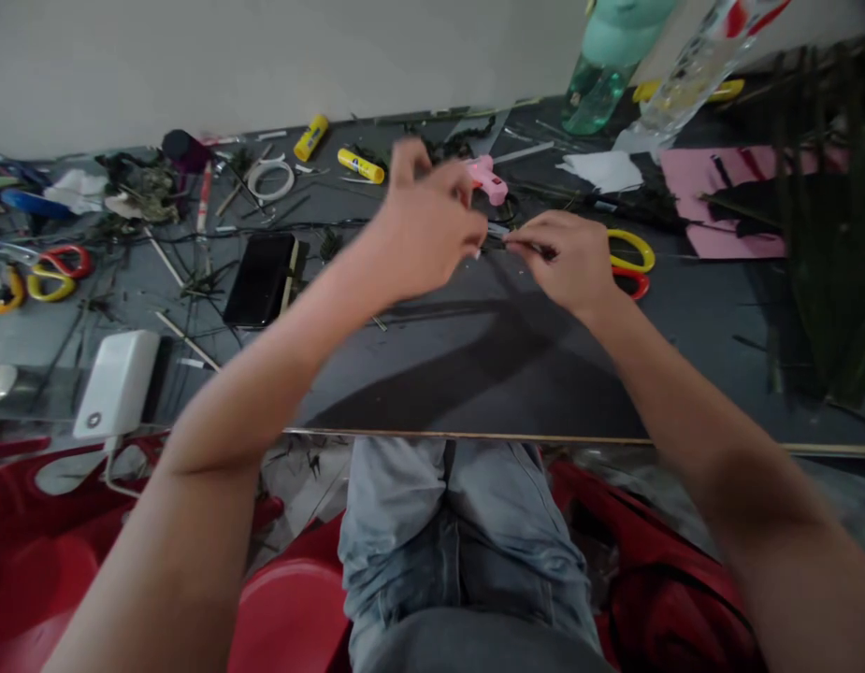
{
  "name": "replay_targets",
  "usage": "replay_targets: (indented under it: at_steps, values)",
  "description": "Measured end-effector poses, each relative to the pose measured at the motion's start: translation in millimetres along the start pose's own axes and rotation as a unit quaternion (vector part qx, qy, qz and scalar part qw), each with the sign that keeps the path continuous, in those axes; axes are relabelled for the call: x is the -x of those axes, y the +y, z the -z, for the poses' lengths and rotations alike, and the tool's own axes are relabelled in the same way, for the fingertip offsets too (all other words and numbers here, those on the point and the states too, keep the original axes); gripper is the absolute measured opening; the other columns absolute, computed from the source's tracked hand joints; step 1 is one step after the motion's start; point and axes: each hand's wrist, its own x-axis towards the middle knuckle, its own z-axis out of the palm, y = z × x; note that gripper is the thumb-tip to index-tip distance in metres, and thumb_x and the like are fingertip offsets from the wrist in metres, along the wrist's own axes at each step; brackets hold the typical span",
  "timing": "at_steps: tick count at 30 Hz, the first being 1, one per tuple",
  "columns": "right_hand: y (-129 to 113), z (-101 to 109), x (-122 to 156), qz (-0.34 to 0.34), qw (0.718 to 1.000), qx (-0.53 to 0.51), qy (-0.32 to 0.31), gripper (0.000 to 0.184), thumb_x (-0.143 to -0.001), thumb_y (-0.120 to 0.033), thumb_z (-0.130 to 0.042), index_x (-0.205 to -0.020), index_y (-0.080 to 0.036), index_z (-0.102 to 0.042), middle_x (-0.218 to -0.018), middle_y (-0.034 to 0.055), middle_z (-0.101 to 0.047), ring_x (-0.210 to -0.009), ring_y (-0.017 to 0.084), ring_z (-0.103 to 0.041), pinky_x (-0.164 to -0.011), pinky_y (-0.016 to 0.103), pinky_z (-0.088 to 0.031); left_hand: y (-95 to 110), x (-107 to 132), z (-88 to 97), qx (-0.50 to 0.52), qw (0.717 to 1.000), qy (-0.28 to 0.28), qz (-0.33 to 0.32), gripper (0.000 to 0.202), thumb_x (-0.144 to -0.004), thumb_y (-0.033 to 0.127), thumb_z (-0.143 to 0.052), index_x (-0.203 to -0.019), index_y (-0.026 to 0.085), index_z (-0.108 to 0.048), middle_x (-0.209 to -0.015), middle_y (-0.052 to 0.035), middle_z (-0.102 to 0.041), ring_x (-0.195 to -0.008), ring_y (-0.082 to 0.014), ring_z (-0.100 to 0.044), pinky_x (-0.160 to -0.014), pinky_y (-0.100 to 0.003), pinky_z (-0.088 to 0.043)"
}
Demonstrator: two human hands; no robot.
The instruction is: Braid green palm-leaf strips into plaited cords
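Observation:
Both hands are raised above the dark table (474, 374), close together. My left hand (418, 229) is closed in a pinch, fingertips pointing right. My right hand (569, 257) is also pinched, gripping a thin dark strip (506, 243) that runs between the two hands. The strip looks like a narrow stem or leaf piece; its exact kind is unclear. A pink glue gun (488, 178) lies just behind the hands.
Yellow-and-red scissors (632, 262) lie right of my right hand, another pair (50, 271) at far left. A black phone (260, 279), a white power bank (116, 383), yellow glue sticks (360, 165), pink paper (719, 201), bottles (607, 65) and dark green leaves (831, 262) surround the work area.

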Motion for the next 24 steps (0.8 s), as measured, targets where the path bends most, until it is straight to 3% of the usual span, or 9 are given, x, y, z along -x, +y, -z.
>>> replay_targets:
  at_steps: [3, 6, 10, 14, 16, 19, 24]
  values:
    - [-0.3, -5.1, 9.2, -0.008, 1.000, -0.004, -0.022, 0.022, -0.093, -0.039, -0.061, -0.095, -0.028, -0.080, -0.100, 0.0066, -0.077, -0.095, 0.028, -0.070, -0.083, 0.043, -0.054, -9.3, 26.6, -75.0, 0.150, 0.987, 0.054, 0.026, 0.014, -0.084, 0.016, -0.062, -0.076, 0.023, -0.071, -0.086, -0.0070, -0.073, -0.124, -0.0335, -0.062, -0.116, -0.063, -0.029]
    - [-7.2, -12.3, 21.2, 0.005, 0.999, -0.011, -0.035, 0.022, -0.092, -0.035, -0.059, -0.095, -0.028, -0.080, -0.097, 0.0059, -0.078, -0.091, 0.025, -0.071, -0.081, 0.040, -0.054, -17.0, 51.5, -114.8, 0.222, 0.972, 0.029, 0.072, 0.019, -0.091, 0.031, -0.055, -0.087, 0.026, -0.073, -0.103, -0.0097, -0.076, -0.120, -0.0287, -0.066, -0.103, -0.049, -0.047]
    - [-18.6, -16.7, 29.2, 0.008, 0.997, -0.018, -0.069, 0.021, -0.089, -0.031, -0.061, -0.093, -0.027, -0.081, -0.096, 0.0055, -0.079, -0.088, 0.023, -0.072, -0.077, 0.037, -0.054, -18.7, 62.1, -117.0, 0.295, 0.946, -0.053, 0.123, 0.020, -0.087, 0.041, -0.060, -0.089, 0.030, -0.076, -0.112, -0.0099, -0.077, -0.107, -0.0274, -0.072, -0.082, -0.040, -0.055]
    - [-22.4, -13.9, 29.2, 0.010, 0.996, -0.043, -0.080, 0.018, -0.086, -0.030, -0.063, -0.090, -0.027, -0.081, -0.094, 0.0047, -0.079, -0.084, 0.022, -0.072, -0.074, 0.035, -0.054, -18.7, 59.7, -115.4, 0.376, 0.914, 0.001, 0.151, 0.012, -0.079, 0.038, -0.070, -0.087, 0.033, -0.076, -0.106, -0.0070, -0.079, -0.092, -0.0241, -0.076, -0.076, -0.037, -0.057]
    - [-22.0, -12.6, 28.9, 0.019, 0.995, -0.055, -0.086, 0.017, -0.085, -0.030, -0.064, -0.087, -0.027, -0.081, -0.091, 0.0042, -0.079, -0.083, 0.021, -0.072, -0.074, 0.034, -0.054, -19.6, 59.5, -118.1, 0.378, 0.914, 0.006, 0.144, 0.012, -0.080, 0.038, -0.069, -0.089, 0.032, -0.076, -0.108, -0.0076, -0.079, -0.091, -0.0235, -0.076, -0.077, -0.038, -0.058]
    - [-21.1, -12.2, 29.2, 0.022, 0.993, -0.063, -0.097, 0.016, -0.084, -0.029, -0.064, -0.086, -0.027, -0.080, -0.090, 0.0041, -0.079, -0.081, 0.021, -0.072, -0.071, 0.033, -0.053, -21.2, 60.8, -120.8, 0.363, 0.923, -0.028, 0.126, 0.017, -0.084, 0.040, -0.064, -0.092, 0.030, -0.076, -0.116, -0.0105, -0.076, -0.094, -0.0248, -0.075, -0.077, -0.040, -0.057]
    - [-21.2, -12.2, 28.9, 0.006, 0.991, -0.067, -0.115, 0.016, -0.083, -0.030, -0.064, -0.084, -0.027, -0.080, -0.089, 0.0040, -0.078, -0.079, 0.021, -0.071, -0.070, 0.034, -0.051, -23.2, 63.1, -121.7, 0.384, 0.914, -0.001, 0.128, 0.018, -0.080, 0.038, -0.069, -0.096, 0.033, -0.076, -0.117, -0.0085, -0.077, -0.094, -0.0252, -0.075, -0.078, -0.041, -0.059]
